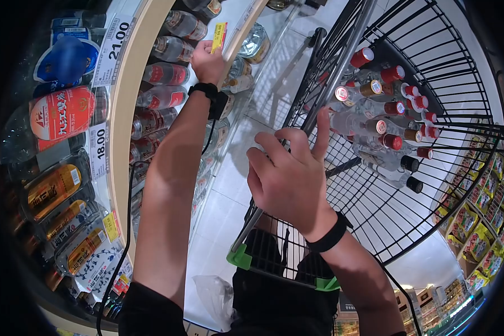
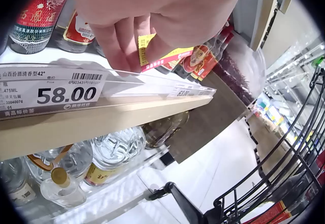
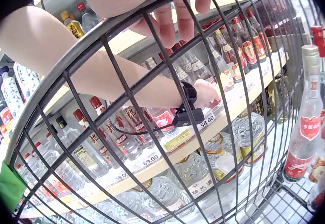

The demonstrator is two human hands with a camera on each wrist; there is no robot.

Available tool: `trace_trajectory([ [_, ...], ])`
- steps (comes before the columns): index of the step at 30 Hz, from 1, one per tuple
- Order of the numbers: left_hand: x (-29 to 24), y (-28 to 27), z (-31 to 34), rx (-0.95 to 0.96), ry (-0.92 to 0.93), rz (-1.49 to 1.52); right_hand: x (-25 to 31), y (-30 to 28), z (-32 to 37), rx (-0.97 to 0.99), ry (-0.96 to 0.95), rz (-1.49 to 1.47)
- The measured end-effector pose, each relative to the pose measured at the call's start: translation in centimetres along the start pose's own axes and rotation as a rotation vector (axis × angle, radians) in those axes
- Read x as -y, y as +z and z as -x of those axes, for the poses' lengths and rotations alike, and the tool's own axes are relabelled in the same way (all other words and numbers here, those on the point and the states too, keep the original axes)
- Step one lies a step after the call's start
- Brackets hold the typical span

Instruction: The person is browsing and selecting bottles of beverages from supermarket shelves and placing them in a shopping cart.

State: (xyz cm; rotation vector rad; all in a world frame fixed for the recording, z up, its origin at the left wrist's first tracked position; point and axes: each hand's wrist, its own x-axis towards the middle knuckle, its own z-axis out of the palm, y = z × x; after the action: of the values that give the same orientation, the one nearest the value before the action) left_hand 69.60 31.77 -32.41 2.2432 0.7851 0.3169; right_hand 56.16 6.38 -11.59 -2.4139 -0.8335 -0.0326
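My left hand [image 1: 209, 63] is at the edge of a liquor shelf, pinching a yellow and red price tag [image 1: 218, 38] between thumb and fingers. In the left wrist view the tag [image 2: 146, 55] stands at the clear label strip, beside a white 58.00 label [image 2: 61, 93]. Bottles with red labels [image 1: 167, 74] line the shelf behind that hand. My right hand [image 1: 290, 173] is over the near side of the shopping cart [image 1: 347, 25], fingers loosely bent and holding nothing. In the right wrist view its fingers [image 3: 166, 28] hang beside the cart's rim.
Several clear bottles with red caps [image 1: 395, 74] lie or stand in the cart. Large round jugs [image 2: 119, 148] fill the lower shelf. Nearer shelving at left holds bottles with a red label [image 1: 64, 117]. Yellow packets [image 1: 479, 243] are stacked at far right. A plastic bag [image 1: 214, 299] hangs low.
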Motion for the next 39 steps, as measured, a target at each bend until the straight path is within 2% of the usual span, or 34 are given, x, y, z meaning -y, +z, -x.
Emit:
trace_trajectory([
  [5,0.1,0.0,-0.2,0.083,-0.001,-0.047,0.1,0.1,0.0,-0.029,0.004,-0.001],
  [13,4.1,2.1,-2.3,0.195,0.057,-0.034,0.1,0.1,-0.1,-0.051,0.0,0.004],
  [19,1.9,0.9,-0.5,0.081,0.037,0.061,0.1,0.0,-0.1,-0.037,-0.004,0.016],
  [22,2.0,1.1,0.1,-0.048,0.11,0.146,0.1,0.2,-0.1,-0.045,0.001,0.013],
  [25,2.3,2.0,0.7,-0.027,0.036,0.318,0.1,0.2,-0.1,-0.048,0.002,0.025],
  [28,2.1,2.2,0.9,-0.118,0.116,0.099,0.1,0.2,-0.1,-0.042,0.003,0.016],
  [31,2.0,2.2,0.6,-0.143,0.122,-0.016,0.1,0.1,-0.1,-0.041,0.004,0.012],
  [34,2.0,2.3,0.5,-0.128,0.101,-0.026,0.1,0.2,-0.1,-0.05,0.001,0.018],
  [37,2.1,2.2,0.7,-0.076,0.031,-0.202,0.0,0.3,0.0,-0.051,-0.005,0.027],
  [39,2.1,2.2,0.9,-0.129,0.09,-0.186,0.0,0.2,0.1,-0.023,0.004,0.019],
])
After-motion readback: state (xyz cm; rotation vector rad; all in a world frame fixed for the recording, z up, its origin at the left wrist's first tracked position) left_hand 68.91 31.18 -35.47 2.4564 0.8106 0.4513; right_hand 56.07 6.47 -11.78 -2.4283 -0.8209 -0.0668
